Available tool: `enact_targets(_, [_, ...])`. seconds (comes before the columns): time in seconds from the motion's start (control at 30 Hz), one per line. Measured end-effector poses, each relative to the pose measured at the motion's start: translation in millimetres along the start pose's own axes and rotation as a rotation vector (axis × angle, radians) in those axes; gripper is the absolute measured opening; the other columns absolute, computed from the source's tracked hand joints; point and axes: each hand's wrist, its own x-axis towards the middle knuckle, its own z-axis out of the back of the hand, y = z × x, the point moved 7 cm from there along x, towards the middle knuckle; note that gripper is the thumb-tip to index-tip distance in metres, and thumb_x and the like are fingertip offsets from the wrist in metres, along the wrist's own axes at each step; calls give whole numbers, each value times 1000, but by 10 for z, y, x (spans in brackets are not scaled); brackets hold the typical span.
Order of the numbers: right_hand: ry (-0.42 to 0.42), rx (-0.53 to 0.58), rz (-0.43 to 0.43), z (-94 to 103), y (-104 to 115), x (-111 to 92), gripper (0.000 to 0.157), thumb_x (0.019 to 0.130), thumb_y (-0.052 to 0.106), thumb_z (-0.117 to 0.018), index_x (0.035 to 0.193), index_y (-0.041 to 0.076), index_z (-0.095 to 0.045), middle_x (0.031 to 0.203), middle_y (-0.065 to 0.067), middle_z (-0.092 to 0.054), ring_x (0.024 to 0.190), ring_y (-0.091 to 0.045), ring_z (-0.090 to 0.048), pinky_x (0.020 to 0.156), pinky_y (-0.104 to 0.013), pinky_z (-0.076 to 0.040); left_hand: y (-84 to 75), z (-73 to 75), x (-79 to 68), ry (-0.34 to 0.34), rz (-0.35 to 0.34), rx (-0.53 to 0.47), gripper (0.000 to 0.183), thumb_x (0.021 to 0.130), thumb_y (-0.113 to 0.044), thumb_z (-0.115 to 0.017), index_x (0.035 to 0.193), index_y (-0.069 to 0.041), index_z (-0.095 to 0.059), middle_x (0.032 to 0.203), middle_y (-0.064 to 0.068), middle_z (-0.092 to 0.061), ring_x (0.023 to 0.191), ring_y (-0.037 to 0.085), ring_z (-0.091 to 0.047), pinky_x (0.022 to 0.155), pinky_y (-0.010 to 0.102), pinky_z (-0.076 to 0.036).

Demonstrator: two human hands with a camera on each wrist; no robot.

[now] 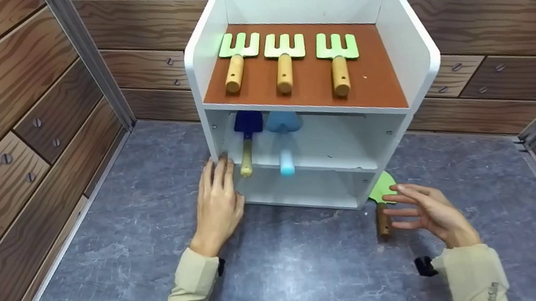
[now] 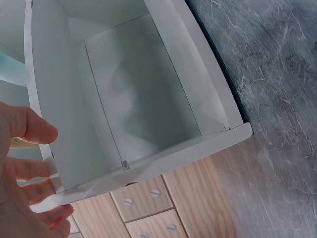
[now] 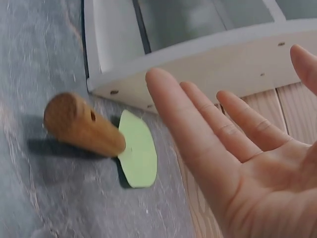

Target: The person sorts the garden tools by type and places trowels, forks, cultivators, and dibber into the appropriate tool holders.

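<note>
A white shelf unit (image 1: 400, 148) stands in the middle of the head view. My left hand (image 1: 218, 200) touches its left front edge with fingers straight, beside the lower compartment; the left wrist view shows the fingers (image 2: 37, 191) at the panel edge. Over the floor to the right of the unit, my right hand (image 1: 431, 213) hovers with its fingers spread, holding nothing. Close to those fingertips lies a green trowel (image 1: 386, 184) with a brown wooden handle. The right wrist view shows its handle (image 3: 81, 124) end-on, apart from the hand.
Three green garden forks (image 1: 285, 66) with wooden handles lie side by side on the brown top shelf (image 1: 303, 92). A dark blue shovel (image 1: 249, 124) and a light blue one (image 1: 284, 121) jut from the middle shelf. Wood-patterned walls (image 1: 495, 32) surround the grey floor (image 1: 295, 281).
</note>
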Motion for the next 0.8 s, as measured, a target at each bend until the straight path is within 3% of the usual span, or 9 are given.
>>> enact_targets(0.13, [-19,-35,-18,61,-36,1,68,106,37,-54,154,-6,-31,125,-9,-69,107,-29,-70,87,-49,-58,-3,0,5,-1,-3,2,64,77,2,-67,137,13,-52,144,27,-49,131,52,-43,115,58,-32])
enact_targets(0.43, [-69,-35,-78,165,-172,13,79,105,40,-53,158,-8,-17,133,-14,-62,109,-31,-69,90,-50,-57,-12,-6,0,-4,-19,21,62,78,3,-65,138,14,-51,144,28,-49,131,51,-44,115,57,-33])
enact_targets(0.63, [-88,-40,-124,198,-275,60,88,104,45,-54,160,-5,-8,152,-33,-35,115,-35,-64,91,-53,-56,-15,-6,6,-6,-13,17,65,76,3,-69,138,13,-51,144,27,-49,131,52,-43,114,58,-34])
enact_targets(0.8, [-86,-26,-171,198,-350,86,94,103,47,-54,159,-6,0,157,-35,-26,115,-36,-63,92,-55,-55,-6,-12,-7,-3,-6,15,65,77,2,-68,138,14,-51,144,28,-49,132,52,-43,115,57,-33])
